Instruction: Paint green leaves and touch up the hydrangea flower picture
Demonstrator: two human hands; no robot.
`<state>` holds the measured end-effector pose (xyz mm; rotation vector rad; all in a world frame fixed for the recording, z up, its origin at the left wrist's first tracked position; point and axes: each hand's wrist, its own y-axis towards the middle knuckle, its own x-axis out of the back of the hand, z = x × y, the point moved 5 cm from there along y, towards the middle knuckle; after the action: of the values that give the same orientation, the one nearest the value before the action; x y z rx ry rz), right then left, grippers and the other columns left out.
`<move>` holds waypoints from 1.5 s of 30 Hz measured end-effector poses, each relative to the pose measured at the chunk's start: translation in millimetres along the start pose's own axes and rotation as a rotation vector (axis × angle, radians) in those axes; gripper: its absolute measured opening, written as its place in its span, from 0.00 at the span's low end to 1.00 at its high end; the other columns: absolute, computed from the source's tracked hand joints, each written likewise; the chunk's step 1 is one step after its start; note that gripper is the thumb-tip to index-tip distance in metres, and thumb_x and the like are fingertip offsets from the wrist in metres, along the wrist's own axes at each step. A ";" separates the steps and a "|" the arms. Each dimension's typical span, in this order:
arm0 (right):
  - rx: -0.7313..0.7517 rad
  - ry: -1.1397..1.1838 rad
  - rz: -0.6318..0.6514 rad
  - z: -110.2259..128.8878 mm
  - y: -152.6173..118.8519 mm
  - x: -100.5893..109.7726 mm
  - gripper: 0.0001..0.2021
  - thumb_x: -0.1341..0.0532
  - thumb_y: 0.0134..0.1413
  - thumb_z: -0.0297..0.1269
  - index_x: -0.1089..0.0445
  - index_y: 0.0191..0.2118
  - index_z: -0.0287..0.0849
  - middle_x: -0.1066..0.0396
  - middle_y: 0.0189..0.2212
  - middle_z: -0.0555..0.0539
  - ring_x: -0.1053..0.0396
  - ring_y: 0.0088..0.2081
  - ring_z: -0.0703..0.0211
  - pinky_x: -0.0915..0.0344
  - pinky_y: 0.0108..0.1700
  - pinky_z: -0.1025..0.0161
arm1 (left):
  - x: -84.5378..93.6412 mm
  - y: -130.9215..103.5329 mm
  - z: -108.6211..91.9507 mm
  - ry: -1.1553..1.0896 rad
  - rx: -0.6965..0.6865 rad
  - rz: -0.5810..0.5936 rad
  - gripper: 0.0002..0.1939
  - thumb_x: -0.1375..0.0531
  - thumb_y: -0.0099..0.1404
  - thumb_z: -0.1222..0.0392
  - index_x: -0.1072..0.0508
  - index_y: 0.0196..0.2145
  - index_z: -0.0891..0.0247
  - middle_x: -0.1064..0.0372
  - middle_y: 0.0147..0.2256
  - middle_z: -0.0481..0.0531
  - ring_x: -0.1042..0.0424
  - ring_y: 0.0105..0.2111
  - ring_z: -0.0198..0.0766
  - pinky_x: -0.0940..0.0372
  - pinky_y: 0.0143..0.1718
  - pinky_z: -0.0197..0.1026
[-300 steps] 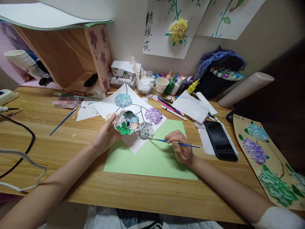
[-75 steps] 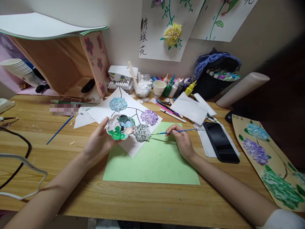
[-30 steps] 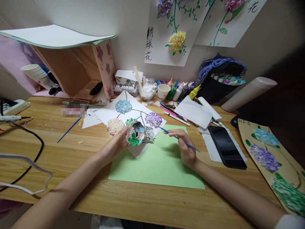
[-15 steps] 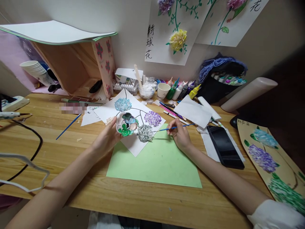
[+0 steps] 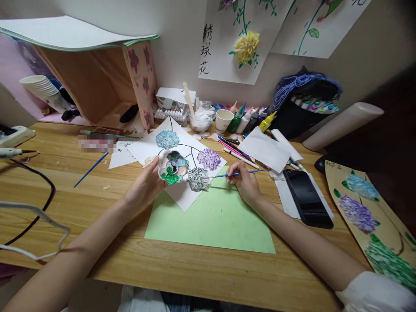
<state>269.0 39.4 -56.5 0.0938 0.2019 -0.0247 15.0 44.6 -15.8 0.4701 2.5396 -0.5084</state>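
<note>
A dark grey-and-white, ruffled flower head (image 5: 198,179) sits low on a white paper sheet (image 5: 185,201) turned cornerwise, among black drawn stems. The bristles of a thin, blue-handled paintbrush (image 5: 222,176) meet its right edge, though they are too fine here to tell touching from just beside. The right hand (image 5: 245,184) pinches the brush, its fingers closed on the handle well behind the bristles, probably for a light, steerable stroke. The left hand (image 5: 144,180) grips a white, flower-shaped paint palette (image 5: 173,167) by its near rim, thumb on the edge, tilted towards the viewer, presumably so its wells stay within the brush's reach. A pale blue flower head (image 5: 167,138) and a purple one (image 5: 209,159) lie farther up the sheet. Underneath, a light green sheet (image 5: 211,229) likely shields the wooden surface (image 5: 178,268). A white paper cup (image 5: 223,120) stands behind, clear of both arms.
</note>
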 end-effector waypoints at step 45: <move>0.131 -0.161 -0.035 8.8 -8.9 0.4 0.26 0.50 0.60 0.59 0.32 0.22 0.43 0.35 0.20 0.50 0.38 0.22 0.64 0.43 0.26 0.64 | -3.2 -1.7 1.0 0.025 0.017 0.015 0.33 0.49 0.66 0.42 0.41 0.63 0.62 0.27 0.52 0.55 0.35 0.57 0.51 0.46 0.61 0.48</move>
<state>270.8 29.7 -48.8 0.2181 0.0408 -0.0801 17.2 42.0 -14.5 0.5042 2.5551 -0.5222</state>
